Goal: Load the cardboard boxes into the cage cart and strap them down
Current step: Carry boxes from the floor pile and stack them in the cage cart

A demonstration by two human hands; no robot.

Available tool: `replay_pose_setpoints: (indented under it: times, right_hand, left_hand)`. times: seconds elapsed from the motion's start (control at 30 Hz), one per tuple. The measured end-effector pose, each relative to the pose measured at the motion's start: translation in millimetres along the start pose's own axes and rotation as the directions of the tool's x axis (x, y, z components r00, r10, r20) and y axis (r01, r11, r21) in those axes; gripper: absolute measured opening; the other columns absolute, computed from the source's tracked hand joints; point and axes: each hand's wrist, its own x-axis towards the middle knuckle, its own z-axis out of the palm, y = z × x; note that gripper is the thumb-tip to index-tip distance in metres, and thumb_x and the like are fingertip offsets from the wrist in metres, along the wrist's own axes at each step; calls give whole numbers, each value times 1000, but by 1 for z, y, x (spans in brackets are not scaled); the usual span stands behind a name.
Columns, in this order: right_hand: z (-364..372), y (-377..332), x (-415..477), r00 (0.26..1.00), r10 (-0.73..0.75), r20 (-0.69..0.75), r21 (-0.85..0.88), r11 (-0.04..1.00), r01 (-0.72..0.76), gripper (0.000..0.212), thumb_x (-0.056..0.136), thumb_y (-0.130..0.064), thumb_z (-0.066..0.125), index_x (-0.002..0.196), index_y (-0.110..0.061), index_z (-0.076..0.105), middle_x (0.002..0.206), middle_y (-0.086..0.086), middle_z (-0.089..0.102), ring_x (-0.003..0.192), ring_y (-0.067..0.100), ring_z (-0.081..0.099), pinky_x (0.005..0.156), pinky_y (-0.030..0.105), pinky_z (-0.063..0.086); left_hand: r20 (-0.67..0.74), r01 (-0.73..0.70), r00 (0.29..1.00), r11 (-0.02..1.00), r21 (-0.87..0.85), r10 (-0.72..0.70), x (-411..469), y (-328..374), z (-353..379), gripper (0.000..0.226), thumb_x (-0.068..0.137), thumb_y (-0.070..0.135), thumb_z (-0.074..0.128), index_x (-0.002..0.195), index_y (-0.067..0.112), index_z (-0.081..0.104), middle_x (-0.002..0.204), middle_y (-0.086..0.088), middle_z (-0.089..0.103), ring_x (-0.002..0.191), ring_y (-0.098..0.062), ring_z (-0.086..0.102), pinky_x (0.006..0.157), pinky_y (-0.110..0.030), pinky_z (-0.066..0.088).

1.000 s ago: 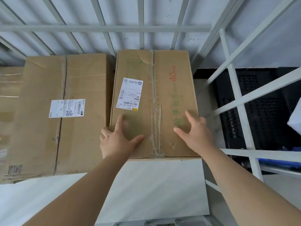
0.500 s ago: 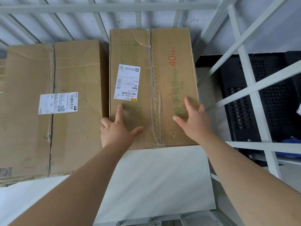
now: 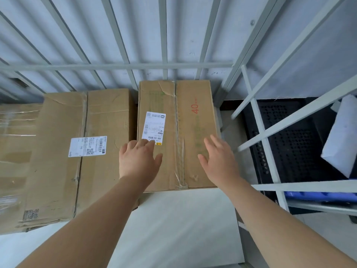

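Both hands spread, gripping nothing: left hand [image 3: 138,161] and right hand [image 3: 219,161] lie palm-down on the box [image 3: 176,117], likely seating it against the cart's back bars [image 3: 164,70]. A second box [image 3: 81,151] sits just left of the left hand; strapping not yet begun.

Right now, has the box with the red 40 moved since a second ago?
Yes. The box with the red 40 has slid deeper toward the back bars; its near edge sits farther behind the neighbouring box than before.
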Motion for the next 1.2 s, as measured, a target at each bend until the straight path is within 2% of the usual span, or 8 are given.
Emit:
replay_pose_setpoints:
  times: [0.13, 0.27, 0.5, 0.7, 0.93, 1.0, 1.13, 1.2]
  right_hand:
    - [-70, -20, -20, 988, -102, -116, -38, 994, 98, 47, 93, -29, 55, 132, -5, 49, 137, 12, 49, 126, 30, 43, 108, 41, 34]
    - [-145, -41, -53, 965, -153, -214, -76, 987, 140, 43, 91, -27, 57, 127, -4, 54, 127, 10, 56, 119, 28, 49, 104, 44, 39]
    - [-258, -77, -151, 922, -69, -380, -70, 997, 46, 46, 91, -27, 59, 129, -2, 55, 132, 14, 56, 123, 29, 51, 106, 41, 40]
    - [-322, -111, -265, 859, 64, -508, -50, 993, -104, 46, 93, -31, 55, 131, -5, 53, 131, 9, 57, 123, 25, 51, 105, 42, 41]
    - [-346, -136, -420, 731, 311, -607, 39, 931, -363, 44, 92, -34, 54, 126, -6, 57, 124, 7, 60, 115, 26, 55, 99, 41, 46]
    - [-345, -138, -462, 677, 390, -623, 69, 891, -450, 47, 91, -38, 49, 123, -4, 60, 122, 10, 62, 113, 28, 58, 98, 42, 47]
    - [-339, -147, -562, 575, 530, -623, 137, 798, -587, 56, 90, -41, 36, 123, -3, 60, 123, 12, 63, 114, 28, 59, 100, 43, 44]
    - [-328, -153, -639, 444, 617, -650, 199, 702, -683, 48, 90, -34, 45, 124, -3, 60, 125, 12, 62, 115, 28, 58, 102, 41, 40]
  left_hand:
    - [-108, -89, 990, 996, 1, 88, -18, 19, -66, 36, 90, 40, 53, 117, 20, 62, 117, 2, 63, 111, -27, 53, 96, -38, 34]
    - [-192, -189, 963, 982, 29, 191, -41, 41, -136, 34, 85, 38, 61, 113, 20, 65, 113, 2, 67, 104, -30, 58, 92, -40, 38]
    - [-281, -378, 883, 924, 48, 376, -104, 71, -257, 35, 81, 40, 63, 111, 21, 66, 108, 3, 69, 98, -30, 62, 88, -41, 45]
    - [-248, -561, 796, 827, 43, 552, -185, 86, -336, 47, 92, 49, 45, 133, 27, 51, 135, 7, 53, 124, -23, 47, 107, -38, 29]
    - [-229, -750, 637, 661, 37, 736, -293, 108, -380, 41, 85, 46, 49, 116, 25, 65, 115, 6, 67, 108, -25, 60, 97, -40, 40]
    - [-181, -801, 587, 599, 16, 789, -327, 117, -386, 43, 88, 47, 47, 123, 27, 61, 122, 8, 63, 114, -24, 56, 101, -40, 36]
    - [-89, -895, 441, 445, 22, 893, -396, 146, -377, 49, 95, 50, 37, 139, 31, 42, 140, 12, 47, 131, -18, 39, 111, -34, 21]
    - [-41, -952, 306, 304, -42, 951, -458, 164, -371, 45, 93, 48, 44, 133, 28, 51, 132, 9, 55, 126, -20, 45, 109, -35, 25]
